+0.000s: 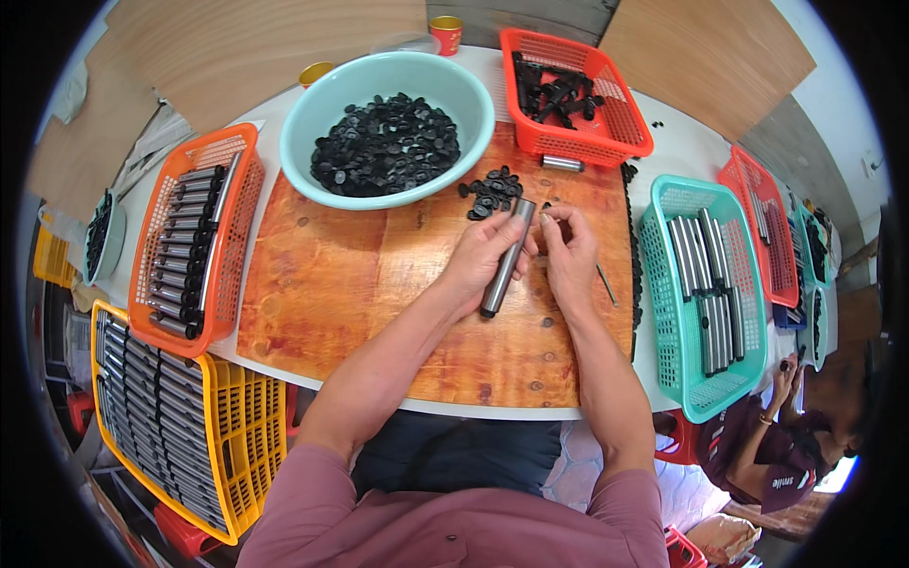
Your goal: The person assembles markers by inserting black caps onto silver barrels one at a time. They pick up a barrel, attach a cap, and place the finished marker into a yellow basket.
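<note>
My left hand (490,248) is wrapped round a silver metal tube (507,259), held at a slant over the wooden board (379,303). The tube's lower end is black. Close to its upper end, on the right, my right hand (568,251) is closed in a pinch. What sits between those fingers is mostly hidden; something small and dark shows there. Just beyond the tube lies a small heap of black plastic caps (490,192). A thin metal rod (606,285) rests on the board beside my right hand.
A pale green bowl (294,156) full of black caps stands behind. Baskets with tubes flank me: orange (248,204), yellow (248,417) and green (663,284). A red basket (620,133) holds black parts; another tube (562,164) lies before it. At right sits another person (767,454).
</note>
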A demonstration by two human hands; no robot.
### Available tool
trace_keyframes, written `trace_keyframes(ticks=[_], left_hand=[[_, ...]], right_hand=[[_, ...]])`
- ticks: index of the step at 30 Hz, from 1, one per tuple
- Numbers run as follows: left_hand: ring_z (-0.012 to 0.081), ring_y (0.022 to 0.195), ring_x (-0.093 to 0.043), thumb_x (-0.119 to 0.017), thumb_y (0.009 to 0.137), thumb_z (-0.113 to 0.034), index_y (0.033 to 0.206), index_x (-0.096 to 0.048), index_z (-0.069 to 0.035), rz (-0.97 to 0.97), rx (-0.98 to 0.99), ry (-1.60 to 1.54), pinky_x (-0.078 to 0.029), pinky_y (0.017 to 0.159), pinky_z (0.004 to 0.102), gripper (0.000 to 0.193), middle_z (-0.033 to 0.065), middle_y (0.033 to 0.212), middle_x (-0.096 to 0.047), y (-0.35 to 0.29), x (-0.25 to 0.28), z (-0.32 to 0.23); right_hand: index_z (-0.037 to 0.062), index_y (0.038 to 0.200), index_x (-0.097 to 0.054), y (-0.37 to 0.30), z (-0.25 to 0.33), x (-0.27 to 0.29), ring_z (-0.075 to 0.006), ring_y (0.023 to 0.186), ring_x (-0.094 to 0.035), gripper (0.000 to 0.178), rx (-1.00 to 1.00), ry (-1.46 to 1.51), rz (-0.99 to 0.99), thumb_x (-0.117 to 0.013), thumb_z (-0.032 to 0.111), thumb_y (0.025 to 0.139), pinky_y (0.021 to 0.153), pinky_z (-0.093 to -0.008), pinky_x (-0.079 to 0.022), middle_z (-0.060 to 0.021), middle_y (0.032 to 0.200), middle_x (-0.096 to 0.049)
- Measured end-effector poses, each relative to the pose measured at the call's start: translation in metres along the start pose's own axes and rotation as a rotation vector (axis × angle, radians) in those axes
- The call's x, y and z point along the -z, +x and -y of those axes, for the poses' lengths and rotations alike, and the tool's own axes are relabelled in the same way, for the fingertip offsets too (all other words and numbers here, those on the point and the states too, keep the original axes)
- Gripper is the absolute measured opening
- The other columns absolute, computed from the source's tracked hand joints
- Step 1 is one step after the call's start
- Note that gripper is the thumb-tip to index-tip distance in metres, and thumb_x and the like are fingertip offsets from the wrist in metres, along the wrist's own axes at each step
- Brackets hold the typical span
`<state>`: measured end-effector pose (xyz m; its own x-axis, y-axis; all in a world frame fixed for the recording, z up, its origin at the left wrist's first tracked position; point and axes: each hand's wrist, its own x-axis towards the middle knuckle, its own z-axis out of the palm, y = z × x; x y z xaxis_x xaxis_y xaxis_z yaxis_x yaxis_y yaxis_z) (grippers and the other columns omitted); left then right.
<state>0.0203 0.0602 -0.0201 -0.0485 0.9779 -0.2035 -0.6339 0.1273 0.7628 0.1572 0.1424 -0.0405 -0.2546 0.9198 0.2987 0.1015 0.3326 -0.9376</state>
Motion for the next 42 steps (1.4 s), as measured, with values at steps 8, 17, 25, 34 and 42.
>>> trace_keyframes(ticks=[8, 17, 25, 34, 42], left_hand=[[0.0088, 0.068, -0.062, -0.065, 0.102, -0.022, 0.117, -0.061, -0.005, 0.027, -0.09, 0.003, -0.052, 0.061, 0.0239, 0.023, 0.0033, 0.089, -0.066, 0.014, 0.003, 0.017], [0.0064, 0.086, -0.06, -0.066, 0.096, -0.011, 0.126, -0.062, -0.004, 0.128, -0.255, 0.08, -0.051, 0.072, 0.0225, 0.031, 0.0014, 0.101, -0.063, -0.027, -0.02, -0.022], [0.0132, 0.096, -0.067, -0.075, 0.091, -0.01, 0.138, -0.056, 0.002, -0.13, -0.681, 0.356, -0.056, 0.083, 0.0292, 0.052, 0.0088, 0.108, -0.07, -0.099, -0.006, -0.163], [0.0182, 0.093, -0.072, -0.073, 0.088, -0.024, 0.122, -0.069, 0.006, -0.981, -0.675, 1.004, -0.056, 0.085, 0.0316, 0.045, 0.015, 0.1, -0.076, -0.174, 0.171, -0.297], [0.0397, 0.096, -0.07, -0.072, 0.081, -0.024, 0.099, -0.074, -0.001, -1.027, -0.461, 1.438, -0.056, 0.088, 0.0459, 0.029, 0.0241, 0.094, -0.072, -0.124, 0.261, -0.257]], right_hand=[[0.0004, 0.102, -0.065, 0.003, -0.021, 0.014, -0.0097, 0.079, -0.058, 0.012, -0.17, 0.102, 0.033, -0.062, 0.012, 0.101, 0.07, -0.0252, -0.048, -0.0018, 0.088, -0.062], [0.0037, 0.101, -0.064, 0.008, -0.017, 0.01, -0.0055, 0.067, -0.053, 0.014, -0.094, 0.148, 0.047, -0.062, 0.017, 0.103, 0.057, -0.0206, -0.042, 0.0005, 0.084, -0.06], [0.0047, 0.098, -0.063, 0.014, -0.037, 0.018, -0.0054, 0.065, -0.048, 0.012, -0.057, 0.107, 0.007, -0.065, 0.017, 0.101, 0.055, -0.0209, -0.039, 0.0024, 0.081, -0.055], [0.0057, 0.094, -0.06, 0.011, -0.033, 0.011, -0.0047, 0.063, -0.046, 0.012, -0.059, 0.098, -0.021, -0.063, 0.014, 0.102, 0.054, -0.0206, -0.036, 0.0022, 0.078, -0.053], [0.0061, 0.093, -0.06, 0.012, -0.032, 0.009, -0.0053, 0.063, -0.046, 0.011, -0.015, -0.037, -0.025, -0.063, 0.013, 0.101, 0.054, -0.0216, -0.035, 0.0022, 0.078, -0.054]])
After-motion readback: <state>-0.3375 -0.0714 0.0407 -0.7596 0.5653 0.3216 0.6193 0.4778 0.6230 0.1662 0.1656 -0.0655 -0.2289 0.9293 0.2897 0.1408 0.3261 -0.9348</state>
